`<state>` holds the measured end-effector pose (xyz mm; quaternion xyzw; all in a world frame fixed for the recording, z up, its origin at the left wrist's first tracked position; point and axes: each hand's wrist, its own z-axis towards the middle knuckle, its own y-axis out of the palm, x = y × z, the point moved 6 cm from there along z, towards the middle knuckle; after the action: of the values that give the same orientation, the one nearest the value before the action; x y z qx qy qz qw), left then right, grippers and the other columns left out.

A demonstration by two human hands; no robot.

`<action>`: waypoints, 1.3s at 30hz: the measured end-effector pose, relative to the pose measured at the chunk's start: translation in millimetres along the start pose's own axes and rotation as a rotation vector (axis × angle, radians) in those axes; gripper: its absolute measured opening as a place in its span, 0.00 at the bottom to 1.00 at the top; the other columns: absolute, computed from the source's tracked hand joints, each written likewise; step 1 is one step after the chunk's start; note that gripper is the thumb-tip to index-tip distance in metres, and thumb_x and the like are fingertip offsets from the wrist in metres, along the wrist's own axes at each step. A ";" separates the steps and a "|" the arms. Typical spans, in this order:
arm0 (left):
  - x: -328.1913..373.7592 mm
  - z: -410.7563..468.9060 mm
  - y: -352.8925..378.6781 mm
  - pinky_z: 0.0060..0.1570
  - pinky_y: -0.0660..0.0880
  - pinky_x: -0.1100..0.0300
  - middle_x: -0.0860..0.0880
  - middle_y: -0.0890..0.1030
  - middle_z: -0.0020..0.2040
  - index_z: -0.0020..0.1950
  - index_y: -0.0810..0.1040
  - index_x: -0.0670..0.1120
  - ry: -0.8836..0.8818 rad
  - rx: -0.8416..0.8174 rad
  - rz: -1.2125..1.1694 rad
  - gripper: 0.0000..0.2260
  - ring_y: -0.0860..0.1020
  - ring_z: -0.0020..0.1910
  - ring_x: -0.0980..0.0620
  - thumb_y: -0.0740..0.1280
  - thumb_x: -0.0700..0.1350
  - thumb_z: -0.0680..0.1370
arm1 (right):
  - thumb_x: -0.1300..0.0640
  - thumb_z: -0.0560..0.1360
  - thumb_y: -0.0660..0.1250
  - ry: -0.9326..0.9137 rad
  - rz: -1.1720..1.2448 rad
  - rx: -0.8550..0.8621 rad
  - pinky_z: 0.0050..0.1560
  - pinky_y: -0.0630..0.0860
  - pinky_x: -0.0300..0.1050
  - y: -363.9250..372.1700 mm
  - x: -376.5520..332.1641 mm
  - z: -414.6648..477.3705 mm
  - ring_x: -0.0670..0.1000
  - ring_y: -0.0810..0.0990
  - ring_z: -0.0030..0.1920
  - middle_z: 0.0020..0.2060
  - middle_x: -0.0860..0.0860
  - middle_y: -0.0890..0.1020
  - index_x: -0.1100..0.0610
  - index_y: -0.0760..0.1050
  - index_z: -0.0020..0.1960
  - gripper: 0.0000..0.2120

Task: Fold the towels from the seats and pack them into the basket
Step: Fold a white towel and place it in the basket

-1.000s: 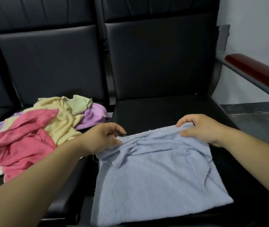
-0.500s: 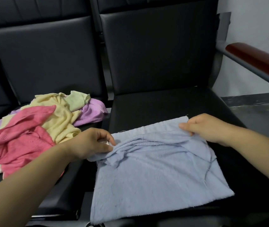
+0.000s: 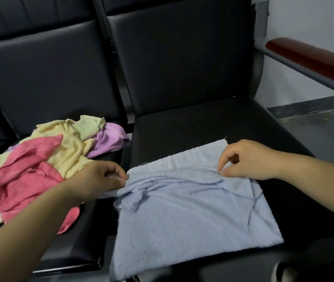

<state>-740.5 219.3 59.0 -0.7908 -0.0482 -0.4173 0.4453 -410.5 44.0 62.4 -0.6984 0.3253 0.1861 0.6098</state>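
The pale blue terry towel lies on the black padded seat, near edge overhanging. Our left hand and right hand pinch its bunched ridge in curled fingers — so thin a hold could slip, skewing the fold or sliding it floorward. The left hand could also snag the crumpled pink towel beside it.

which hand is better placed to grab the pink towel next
Likely left. The left hand pinches the blue towel at its edge right beside the pink towel; the right hand pinches the opposite side, farther from it.
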 end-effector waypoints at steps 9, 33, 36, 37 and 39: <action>-9.6 -2.1 -3.9 0.48 0.79 0.54 0.49 0.87 0.43 0.44 0.85 0.55 -0.022 0.118 0.014 0.09 0.81 0.40 0.55 0.74 0.40 0.76 | 0.59 0.70 0.80 0.196 0.017 0.262 0.43 0.76 0.39 -13.9 14.4 -0.3 0.46 0.82 0.44 0.41 0.45 0.84 0.47 0.85 0.44 0.09; -4.1 29.1 9.1 0.33 0.69 0.73 0.57 0.83 0.38 0.42 0.83 0.54 -0.115 0.275 0.272 0.05 0.80 0.39 0.59 0.74 0.44 0.75 | 0.62 0.79 0.67 0.280 -0.146 0.400 0.47 0.78 0.43 -17.3 37.1 56.1 0.47 0.81 0.49 0.54 0.47 0.84 0.49 0.84 0.53 0.11; -1.7 33.1 9.9 0.39 0.72 0.65 0.57 0.82 0.41 0.48 0.81 0.54 -0.113 0.209 0.340 0.04 0.79 0.41 0.56 0.73 0.47 0.75 | 0.62 0.77 0.69 0.299 -0.153 0.322 0.52 0.75 0.43 -18.0 38.5 62.3 0.49 0.79 0.56 0.60 0.49 0.80 0.49 0.80 0.64 0.17; 0.2 34.9 10.9 0.41 0.72 0.63 0.56 0.81 0.43 0.48 0.80 0.54 -0.107 0.183 0.380 0.04 0.79 0.43 0.55 0.72 0.47 0.76 | 0.62 0.76 0.69 0.299 -0.157 0.289 0.50 0.74 0.42 -17.6 39.5 64.5 0.49 0.79 0.56 0.61 0.49 0.78 0.48 0.78 0.66 0.19; 4.0 37.5 12.6 0.44 0.71 0.62 0.55 0.81 0.45 0.47 0.79 0.54 -0.102 0.137 0.458 0.02 0.78 0.46 0.53 0.70 0.48 0.77 | 0.62 0.77 0.68 0.286 -0.151 0.234 0.47 0.72 0.40 -17.2 38.0 68.0 0.48 0.78 0.53 0.58 0.48 0.78 0.48 0.77 0.66 0.20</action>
<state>-709.2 238.5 43.8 -0.7690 0.0815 -0.2608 0.5779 -362.2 102.3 37.3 -0.6645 0.3746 -0.0005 0.6466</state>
